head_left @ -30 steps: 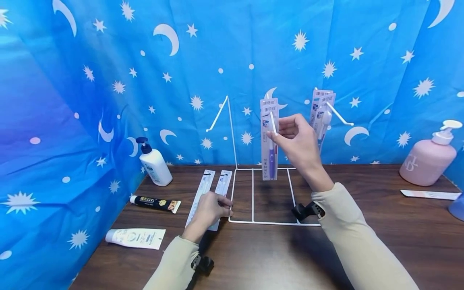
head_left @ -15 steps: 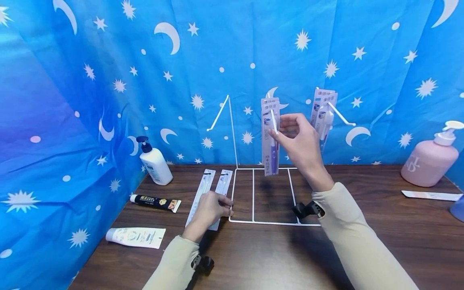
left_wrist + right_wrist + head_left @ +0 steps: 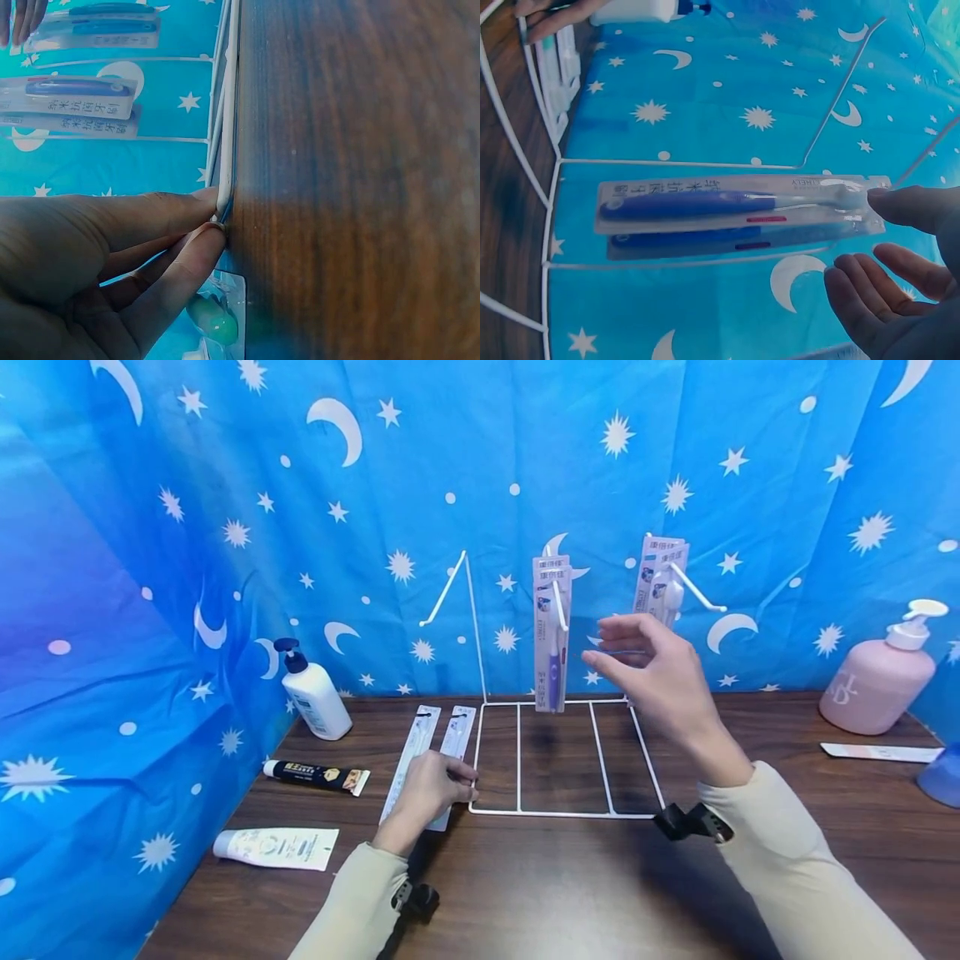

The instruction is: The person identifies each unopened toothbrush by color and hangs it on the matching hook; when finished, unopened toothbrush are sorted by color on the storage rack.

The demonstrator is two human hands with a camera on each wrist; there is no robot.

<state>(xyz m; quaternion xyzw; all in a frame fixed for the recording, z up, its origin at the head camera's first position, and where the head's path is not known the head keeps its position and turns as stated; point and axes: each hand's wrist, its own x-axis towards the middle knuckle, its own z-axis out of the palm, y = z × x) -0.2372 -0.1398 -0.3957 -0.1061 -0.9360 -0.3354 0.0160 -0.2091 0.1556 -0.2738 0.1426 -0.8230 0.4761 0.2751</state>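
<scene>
My left hand (image 3: pixel 431 789) pinches the white wire (image 3: pixel 227 142) of the display rack (image 3: pixel 566 814) at its front left corner, between thumb and finger. Two packaged toothbrushes, one behind the other, hang on the middle hook; the front toothbrush pack (image 3: pixel 542 647) has a purple handle. Just right of them my right hand (image 3: pixel 663 672) hovers with fingers spread and nothing in them. In the right wrist view the thumb appears close to the top of the front pack (image 3: pixel 742 214); whether it touches is unclear. More toothbrush packs (image 3: pixel 651 578) hang on the right hook. The left hook (image 3: pixel 444 589) is bare.
Two toothbrush packs (image 3: pixel 408 760) lie left of the rack, one partly under my left hand. Further left are a black toothpaste tube (image 3: pixel 315 775), a white tube (image 3: pixel 277 848) and a pump bottle (image 3: pixel 318 702). At right stand a pink pump bottle (image 3: pixel 876 685) and a blue object (image 3: pixel 941 775).
My right hand has let go of the toothbrush pack on the middle hook and drawn back to the right and slightly down. The left hand keeps its hold on the rack.
</scene>
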